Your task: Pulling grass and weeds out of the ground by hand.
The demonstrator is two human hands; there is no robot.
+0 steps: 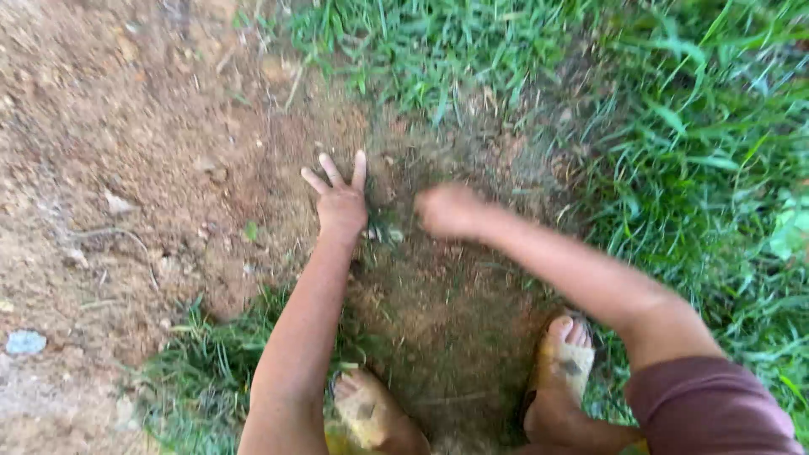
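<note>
My left hand point(340, 195) lies flat on bare brown soil point(152, 143), fingers spread and pointing away from me, holding nothing. My right hand point(445, 210) is blurred by motion just to its right, over a patch of loose dirt and thin grass point(455, 295); its fingers look curled, and I cannot tell whether anything is in them. Both forearms reach forward from the bottom of the view, the right one from a dark red sleeve point(712, 404). A small tuft of grass point(383, 227) stands between the two hands.
My two feet in sandals point(565, 371) stand at the bottom, either side of the dirt patch. Thick green grass point(699, 143) fills the right and top. A clump of grass point(198, 371) grows at bottom left. Small stones point(25, 341) lie on the soil.
</note>
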